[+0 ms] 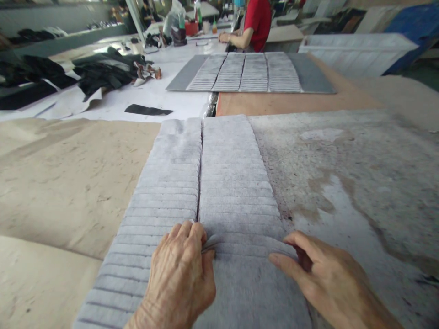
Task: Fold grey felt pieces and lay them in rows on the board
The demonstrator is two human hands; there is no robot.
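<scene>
Two long columns of overlapping grey fabric pieces lie side by side, the left column (pixel 154 201) and the right column (pixel 236 183), with a narrow dark gap between them. My left hand (pixel 181 274) is closed at the inner edge of the right column, its thumb and fingers gripping the left end of a grey fabric piece (pixel 247 244). At that piece's other end, my right hand (pixel 318 269) pinches the edge between thumb and fingers. The piece lies across the column, slightly raised at both ends.
Brown paper (pixel 68 183) covers the table at left; a worn, stained surface (pixel 343 183) lies at right. Farther back, a grey board (pixel 312 73) carries more fabric rows. Black scraps (pixel 103 73), a white bin (pixel 356 55) and a person in a red shirt (pixel 258 23) are beyond.
</scene>
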